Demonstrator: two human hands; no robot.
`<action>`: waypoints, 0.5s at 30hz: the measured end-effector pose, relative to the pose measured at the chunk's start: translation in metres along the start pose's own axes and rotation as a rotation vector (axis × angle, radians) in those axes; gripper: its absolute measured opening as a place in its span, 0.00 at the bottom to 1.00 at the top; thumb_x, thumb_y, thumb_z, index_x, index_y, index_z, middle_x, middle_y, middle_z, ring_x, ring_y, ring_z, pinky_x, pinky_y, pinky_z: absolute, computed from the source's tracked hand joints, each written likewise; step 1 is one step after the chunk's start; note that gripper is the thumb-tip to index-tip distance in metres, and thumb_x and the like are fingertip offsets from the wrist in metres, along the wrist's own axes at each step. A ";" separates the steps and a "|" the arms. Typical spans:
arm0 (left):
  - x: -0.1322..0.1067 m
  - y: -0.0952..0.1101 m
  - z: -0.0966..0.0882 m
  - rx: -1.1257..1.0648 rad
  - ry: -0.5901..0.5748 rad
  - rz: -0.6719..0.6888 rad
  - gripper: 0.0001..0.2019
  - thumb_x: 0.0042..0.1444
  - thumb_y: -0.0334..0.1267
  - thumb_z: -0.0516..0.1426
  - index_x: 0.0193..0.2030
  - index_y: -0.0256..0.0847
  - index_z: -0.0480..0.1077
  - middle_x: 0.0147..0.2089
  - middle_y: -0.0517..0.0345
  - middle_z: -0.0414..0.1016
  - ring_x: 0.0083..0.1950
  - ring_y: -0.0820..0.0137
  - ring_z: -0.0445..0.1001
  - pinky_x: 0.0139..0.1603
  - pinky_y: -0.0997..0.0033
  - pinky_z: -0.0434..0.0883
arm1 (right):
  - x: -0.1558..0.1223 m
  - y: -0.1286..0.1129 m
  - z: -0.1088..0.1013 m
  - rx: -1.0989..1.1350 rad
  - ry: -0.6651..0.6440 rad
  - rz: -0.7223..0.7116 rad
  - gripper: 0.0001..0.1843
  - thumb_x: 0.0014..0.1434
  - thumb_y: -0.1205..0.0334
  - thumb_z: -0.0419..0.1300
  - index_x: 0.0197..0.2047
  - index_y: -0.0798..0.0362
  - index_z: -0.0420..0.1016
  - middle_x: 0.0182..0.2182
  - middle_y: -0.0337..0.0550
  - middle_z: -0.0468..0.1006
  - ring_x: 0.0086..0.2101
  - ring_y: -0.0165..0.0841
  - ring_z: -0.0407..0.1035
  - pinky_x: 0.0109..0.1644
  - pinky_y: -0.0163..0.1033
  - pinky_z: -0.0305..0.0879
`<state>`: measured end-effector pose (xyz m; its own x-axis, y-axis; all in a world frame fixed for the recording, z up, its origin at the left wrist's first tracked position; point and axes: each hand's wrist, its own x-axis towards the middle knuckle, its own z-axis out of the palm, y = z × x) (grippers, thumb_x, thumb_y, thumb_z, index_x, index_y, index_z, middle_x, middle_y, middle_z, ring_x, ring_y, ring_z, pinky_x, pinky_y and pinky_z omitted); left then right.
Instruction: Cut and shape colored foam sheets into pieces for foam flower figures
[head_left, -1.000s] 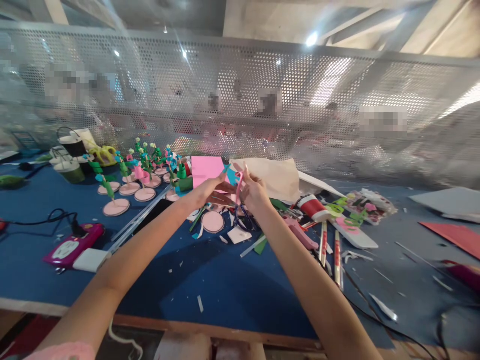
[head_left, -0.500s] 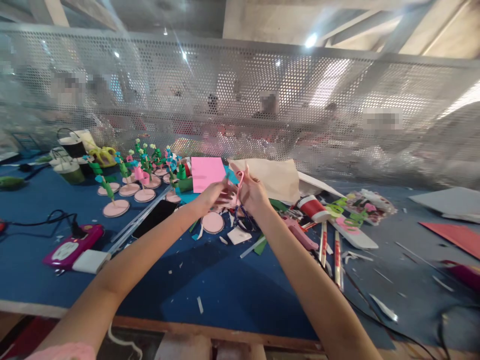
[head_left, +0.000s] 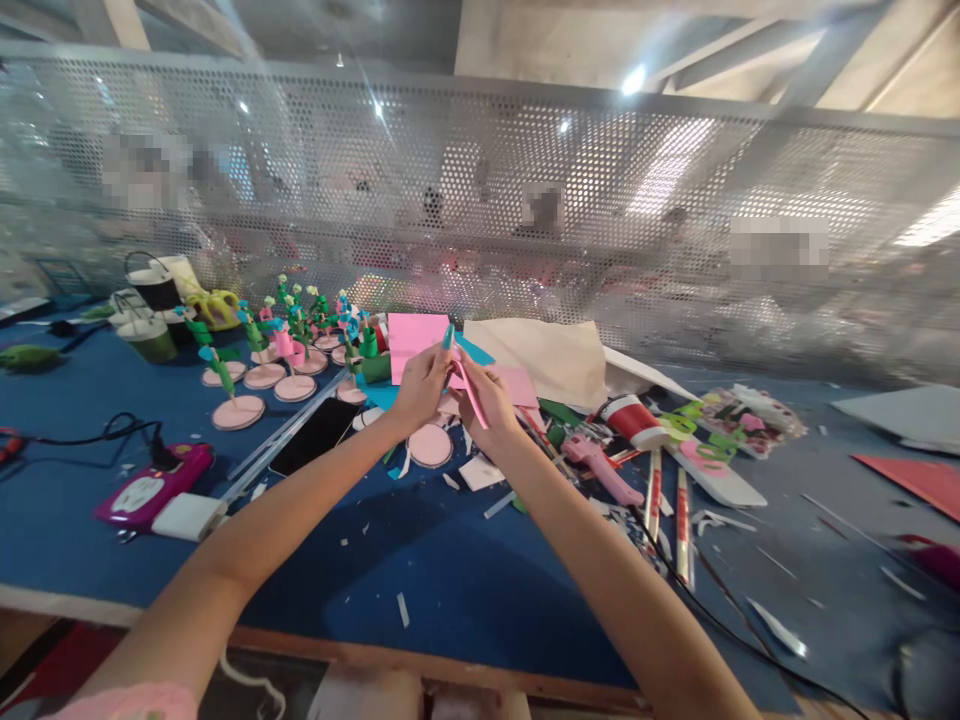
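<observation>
My left hand [head_left: 424, 388] and my right hand [head_left: 491, 400] meet above the middle of the table, fingertips close together. A narrow pink strip [head_left: 472, 395] lies along the fingers of my right hand, which is closed on it. Between the pinched fingertips of my left hand a small teal piece [head_left: 448, 337] sticks up; its lower end is hidden. Below the hands lies a round pink disc [head_left: 430, 446], with a pale paper scrap [head_left: 481, 472] beside it. Behind them are a pink sheet [head_left: 417, 342] and a large cream sheet [head_left: 540, 355].
Paper flowers on pink discs [head_left: 238, 411] stand at left, near a black phone [head_left: 311, 440] and a purple power box [head_left: 154, 485]. On the right lie a pink glue gun [head_left: 604, 468], a red-and-white roll [head_left: 632, 420] and cords. A perforated metal screen [head_left: 480, 200] bounds the back.
Dark-handled scissors seen at my right hand no longer show there. The pink strip, curled before, now lies straighter along my right fingers. A teal piece now shows at my left fingertips.
</observation>
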<state>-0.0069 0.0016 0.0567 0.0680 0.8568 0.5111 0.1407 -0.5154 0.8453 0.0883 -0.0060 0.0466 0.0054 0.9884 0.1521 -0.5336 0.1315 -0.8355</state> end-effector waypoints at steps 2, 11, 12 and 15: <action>0.000 -0.003 0.000 0.005 -0.006 0.014 0.17 0.60 0.45 0.44 0.25 0.39 0.59 0.25 0.62 0.61 0.29 0.74 0.60 0.31 0.76 0.59 | -0.002 -0.002 0.001 0.008 0.017 0.022 0.10 0.41 0.54 0.66 0.27 0.50 0.75 0.16 0.32 0.70 0.17 0.26 0.61 0.20 0.33 0.56; 0.005 -0.023 0.002 -0.141 -0.060 0.060 0.22 0.56 0.57 0.47 0.27 0.38 0.62 0.23 0.63 0.58 0.27 0.74 0.57 0.28 0.74 0.58 | 0.000 -0.001 -0.002 0.024 -0.045 0.075 0.15 0.32 0.52 0.71 0.20 0.51 0.73 0.13 0.31 0.67 0.16 0.24 0.60 0.21 0.32 0.59; 0.005 -0.023 0.003 -0.158 -0.056 0.037 0.23 0.55 0.58 0.46 0.27 0.38 0.63 0.23 0.63 0.58 0.27 0.74 0.57 0.28 0.74 0.59 | 0.002 0.000 -0.003 0.025 -0.061 0.070 0.16 0.31 0.52 0.72 0.20 0.51 0.73 0.14 0.31 0.68 0.17 0.24 0.61 0.22 0.32 0.60; 0.005 -0.022 0.004 -0.194 -0.100 -0.081 0.25 0.55 0.60 0.44 0.29 0.38 0.65 0.25 0.60 0.62 0.28 0.72 0.62 0.30 0.73 0.62 | 0.006 -0.001 -0.007 0.044 -0.098 0.031 0.16 0.29 0.53 0.73 0.20 0.51 0.74 0.17 0.32 0.72 0.21 0.25 0.64 0.26 0.32 0.62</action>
<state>-0.0058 0.0174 0.0397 0.1630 0.8879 0.4302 -0.0424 -0.4294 0.9021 0.0948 0.0003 0.0445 -0.0931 0.9795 0.1788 -0.5688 0.0951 -0.8170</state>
